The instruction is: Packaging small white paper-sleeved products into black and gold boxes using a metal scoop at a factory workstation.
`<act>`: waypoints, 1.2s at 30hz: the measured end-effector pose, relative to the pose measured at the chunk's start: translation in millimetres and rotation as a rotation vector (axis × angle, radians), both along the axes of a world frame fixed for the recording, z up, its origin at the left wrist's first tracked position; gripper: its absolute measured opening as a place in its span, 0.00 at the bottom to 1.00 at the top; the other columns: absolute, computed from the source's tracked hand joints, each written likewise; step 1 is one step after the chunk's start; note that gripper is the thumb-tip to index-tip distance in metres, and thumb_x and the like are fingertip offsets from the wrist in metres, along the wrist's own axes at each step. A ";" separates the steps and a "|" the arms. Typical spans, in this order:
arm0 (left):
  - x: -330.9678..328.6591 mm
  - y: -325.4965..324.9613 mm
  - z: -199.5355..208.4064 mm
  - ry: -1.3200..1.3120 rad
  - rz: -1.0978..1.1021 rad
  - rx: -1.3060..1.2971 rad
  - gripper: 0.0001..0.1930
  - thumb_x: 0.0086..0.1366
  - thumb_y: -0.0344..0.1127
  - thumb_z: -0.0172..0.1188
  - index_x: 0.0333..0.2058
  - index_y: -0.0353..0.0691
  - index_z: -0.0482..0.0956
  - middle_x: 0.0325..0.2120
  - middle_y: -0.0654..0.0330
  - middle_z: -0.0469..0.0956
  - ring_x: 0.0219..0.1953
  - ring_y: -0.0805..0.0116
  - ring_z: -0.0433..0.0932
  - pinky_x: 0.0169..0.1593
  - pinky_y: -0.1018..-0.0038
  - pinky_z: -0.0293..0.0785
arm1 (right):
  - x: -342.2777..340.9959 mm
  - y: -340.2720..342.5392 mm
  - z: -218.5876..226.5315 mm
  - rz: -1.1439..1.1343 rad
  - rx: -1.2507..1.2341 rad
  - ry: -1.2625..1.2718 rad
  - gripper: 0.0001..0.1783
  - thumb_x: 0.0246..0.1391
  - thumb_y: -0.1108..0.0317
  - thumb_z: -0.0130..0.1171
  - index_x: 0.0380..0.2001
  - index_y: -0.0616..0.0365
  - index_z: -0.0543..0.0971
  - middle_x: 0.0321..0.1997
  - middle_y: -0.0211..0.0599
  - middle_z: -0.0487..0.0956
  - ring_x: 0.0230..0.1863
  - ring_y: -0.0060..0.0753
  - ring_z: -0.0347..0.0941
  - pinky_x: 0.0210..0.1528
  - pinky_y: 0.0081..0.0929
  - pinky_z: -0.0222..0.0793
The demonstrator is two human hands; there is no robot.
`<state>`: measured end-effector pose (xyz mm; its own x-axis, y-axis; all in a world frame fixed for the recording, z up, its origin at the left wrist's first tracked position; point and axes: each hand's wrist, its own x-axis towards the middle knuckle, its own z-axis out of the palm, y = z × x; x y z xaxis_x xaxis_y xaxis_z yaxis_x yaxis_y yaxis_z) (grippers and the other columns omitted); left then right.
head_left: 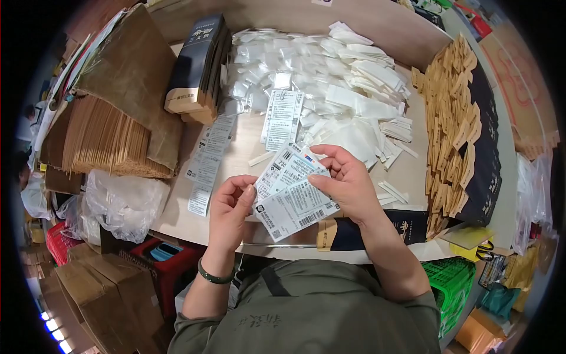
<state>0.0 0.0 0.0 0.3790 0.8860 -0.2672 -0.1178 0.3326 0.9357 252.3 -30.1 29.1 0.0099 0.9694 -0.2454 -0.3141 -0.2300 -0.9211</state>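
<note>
Over the front of the table I hold printed shipping labels (296, 210), fanned apart so that one lies tilted across another. My left hand (231, 203) pinches their left edge between thumb and fingers. At the upper right, my right hand (348, 184) grips them with its thumb pressed on top. Beyond my hands, more printed labels (283, 123) lie against a heap of small clear packets (259, 65). A strip of labels (211, 154) stretches over the tabletop to the left. A dark flat sleeve (407, 226) lies under my right forearm.
White paper slips (377, 103) spread at the back right. Kraft-and-dark-blue sleeves (457, 127) are packed along the right side. Dark boxes (197, 59) stand at back left, next to a carton of brown cardboard pieces (109, 138). A green crate (451, 289) sits below at right.
</note>
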 end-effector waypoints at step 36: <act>57.2 -31.8 -0.4 0.115 -0.246 0.422 0.21 0.70 0.29 0.53 0.61 0.40 0.67 0.47 0.58 0.75 0.41 0.74 0.77 0.41 0.80 0.73 | 118.7 -139.1 35.2 -0.676 0.156 -0.550 0.08 0.53 0.72 0.67 0.34 0.55 0.77 0.33 0.24 0.75 0.36 0.16 0.70 0.39 0.19 0.69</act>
